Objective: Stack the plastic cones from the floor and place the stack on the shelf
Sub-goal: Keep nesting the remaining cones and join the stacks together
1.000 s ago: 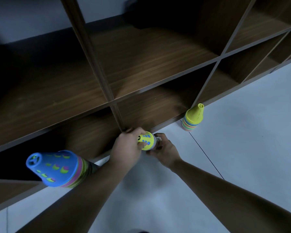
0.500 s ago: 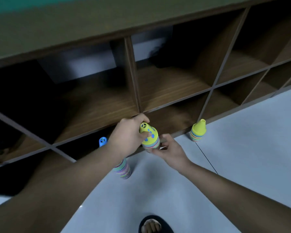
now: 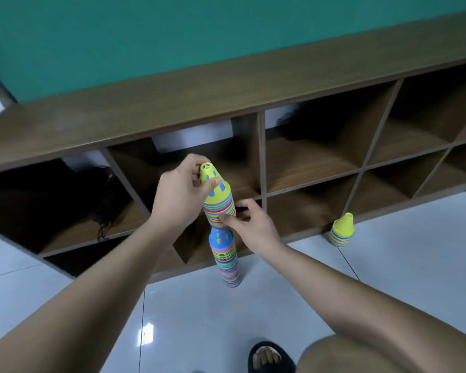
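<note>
White floor tiles (image 3: 186, 319) run up to a low wooden shelf (image 3: 226, 90) of open square compartments, which stands against a green wall (image 3: 145, 36); its long top board crosses the view at a slant, and its bottom edge meets the tiles.

In front of the middle compartments, the left hand (image 3: 180, 192) grips the narrow yellow tip of a cone stack (image 3: 218, 200), fingers curled round the top and thumb on the near side; the right hand (image 3: 256, 230) pinches the striped rims at the bottom of that same stack with fingertips and thumb. The stack is upright, off the floor, level with the divider between the upper and lower rows.

Directly beneath it, a blue-topped stack (image 3: 225, 254) stands on the tiles just in front of the shelf's bottom edge, leaning slightly; its blue tip meets the underside of the held stack, though I cannot tell how far it goes inside.

To the right, a small stack (image 3: 341, 232) with a yellow top sits on the floor close against the shelf's base, well apart from the other two; a stretch of tile lies between them. A dark shape (image 3: 100, 200) fills part of the left compartment, too dim to make out.

A foot in a dark slipper (image 3: 269, 356) rests on the tiles at the bottom edge; a bare knee (image 3: 388, 354) sits beside it.
</note>
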